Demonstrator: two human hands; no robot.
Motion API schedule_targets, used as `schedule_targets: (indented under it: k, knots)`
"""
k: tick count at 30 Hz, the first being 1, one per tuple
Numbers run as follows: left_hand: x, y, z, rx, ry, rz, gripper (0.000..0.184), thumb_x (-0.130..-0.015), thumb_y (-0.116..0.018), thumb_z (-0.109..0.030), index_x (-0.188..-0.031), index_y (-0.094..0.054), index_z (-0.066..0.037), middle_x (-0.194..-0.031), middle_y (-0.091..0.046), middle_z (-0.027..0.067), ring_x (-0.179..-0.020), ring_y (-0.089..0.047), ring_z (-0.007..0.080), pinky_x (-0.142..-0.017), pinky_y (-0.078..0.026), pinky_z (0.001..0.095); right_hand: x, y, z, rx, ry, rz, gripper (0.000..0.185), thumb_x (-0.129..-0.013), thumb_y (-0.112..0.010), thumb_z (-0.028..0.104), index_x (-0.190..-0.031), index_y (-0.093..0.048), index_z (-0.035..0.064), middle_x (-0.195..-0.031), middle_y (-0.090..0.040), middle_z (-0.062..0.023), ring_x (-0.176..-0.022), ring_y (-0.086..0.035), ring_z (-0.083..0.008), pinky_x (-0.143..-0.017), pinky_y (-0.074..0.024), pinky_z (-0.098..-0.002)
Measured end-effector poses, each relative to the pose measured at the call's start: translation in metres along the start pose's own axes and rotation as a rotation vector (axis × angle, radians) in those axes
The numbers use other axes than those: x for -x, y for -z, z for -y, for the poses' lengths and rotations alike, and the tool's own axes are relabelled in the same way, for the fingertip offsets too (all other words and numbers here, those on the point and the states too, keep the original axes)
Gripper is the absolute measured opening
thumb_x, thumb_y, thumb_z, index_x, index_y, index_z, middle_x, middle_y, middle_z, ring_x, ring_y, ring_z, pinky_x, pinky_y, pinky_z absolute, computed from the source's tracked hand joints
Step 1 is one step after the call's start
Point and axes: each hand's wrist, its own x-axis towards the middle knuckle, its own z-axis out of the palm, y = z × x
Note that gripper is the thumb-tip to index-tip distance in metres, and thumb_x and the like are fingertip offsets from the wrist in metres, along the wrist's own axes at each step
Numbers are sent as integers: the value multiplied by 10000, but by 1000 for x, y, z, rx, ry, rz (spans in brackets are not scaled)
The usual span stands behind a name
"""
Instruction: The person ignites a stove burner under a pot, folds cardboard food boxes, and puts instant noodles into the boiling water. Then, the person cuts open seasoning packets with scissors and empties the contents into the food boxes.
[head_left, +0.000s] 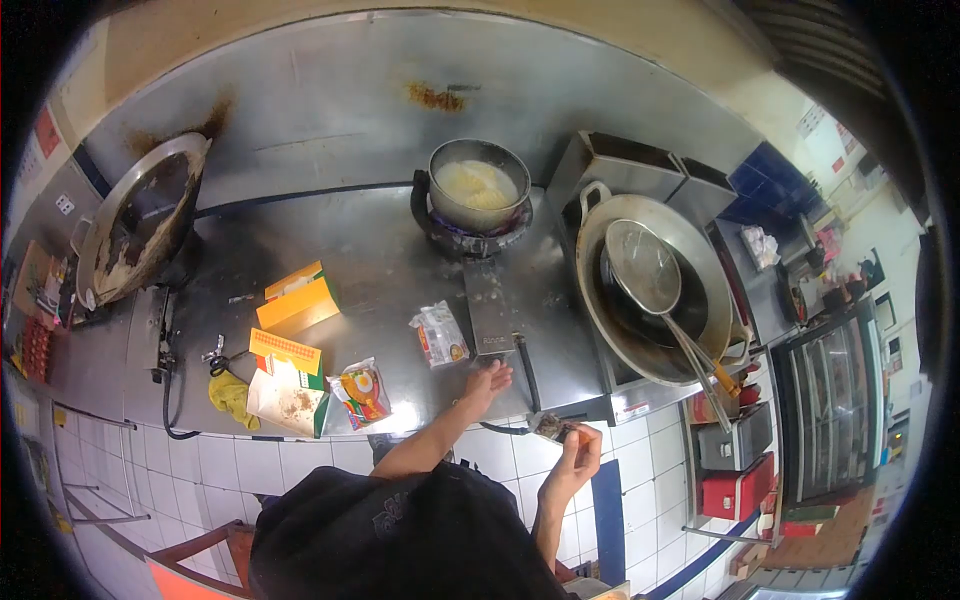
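My left hand (488, 384) is held over the front edge of the steel counter (390, 265), fingers apart, with nothing in it. Between the thumb and fingers of my right hand (577, 460) is a small dark sachet (548, 427), out past the counter's front edge. A pot (478, 215) with noodles in pale liquid stands on the lit burner (470, 240). On the counter before it lies a clear and white packet (439, 334). Farther left are a colourful noodle packet (360, 392) and opened yellow and white cartons (298, 300).
On the right, a large wok (590, 290) holds a strainer (643, 262) with a long handle. Another wok (150, 215) leans at the left. A yellow-green cloth (230, 397) lies near the front edge, and a black hose (528, 370) runs beside the burner.
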Motion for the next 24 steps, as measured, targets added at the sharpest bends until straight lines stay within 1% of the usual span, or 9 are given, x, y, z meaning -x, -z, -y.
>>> schedule_targets:
  k: [2,5,12,15,17,21,23,24]
  knots:
    - [1,2,1,19,-5,35,389,-931,-635,-297,-1136,-573,29,-1122,-651,169,-1002,-632,230,-925,-525,374,0,-1,1,-2,1,-2,105,-962,-562,131,-982,-556,28,-930,-576,-43,-878,-525,-118,-821,-410,-260]
    - [-2,4,4,48,0,64,390,-935,-628,-299,-1144,-567,24,-1146,-641,167,-1011,-626,231,-938,-517,376,0,0,1,-1,1,-3,110,-960,-564,135,-980,-556,27,-923,-571,-42,-872,-523,-117,-816,-411,-261]
    - [-7,10,6,51,-12,84,391,-943,-617,-303,-1137,-559,31,-1136,-637,165,-1024,-617,240,-972,-497,384,0,1,-2,6,5,-6,109,-958,-562,130,-973,-554,22,-924,-568,-46,-873,-520,-121,-811,-414,-259]
    - [-6,9,4,89,30,95,395,-944,-614,-300,-1145,-551,34,-1153,-624,168,-1048,-605,241,-985,-489,386,0,0,-2,1,8,-7,103,-958,-558,122,-971,-554,19,-925,-569,-48,-874,-521,-121,-812,-416,-260]
    - [-2,8,3,122,47,119,378,-927,-637,-318,-1130,-582,-4,-1137,-638,123,-1013,-617,202,-966,-500,374,0,0,-2,-2,13,-7,100,-958,-555,117,-970,-554,18,-925,-569,-48,-874,-521,-121,-813,-417,-261]
    - [1,6,-1,105,57,124,378,-926,-639,-317,-1131,-582,-5,-1136,-640,117,-1002,-618,195,-962,-501,370,0,0,-1,-2,6,-1,90,-956,-552,105,-969,-554,15,-931,-571,-49,-881,-522,-123,-825,-416,-262]
    - [1,4,-1,98,62,96,421,-947,-608,-303,-1188,-527,33,-1202,-595,175,-1098,-581,253,-1017,-468,393,1,0,-2,-3,4,-1,88,-956,-551,102,-969,-554,15,-934,-572,-49,-883,-524,-124,-829,-416,-263]
    - [1,4,-1,98,62,96,421,-947,-608,-303,-1188,-527,33,-1202,-595,175,-1098,-581,253,-1017,-468,393,1,0,-3,-6,4,-2,87,-955,-551,101,-971,-555,15,-936,-572,-50,-886,-524,-125,-832,-415,-264]
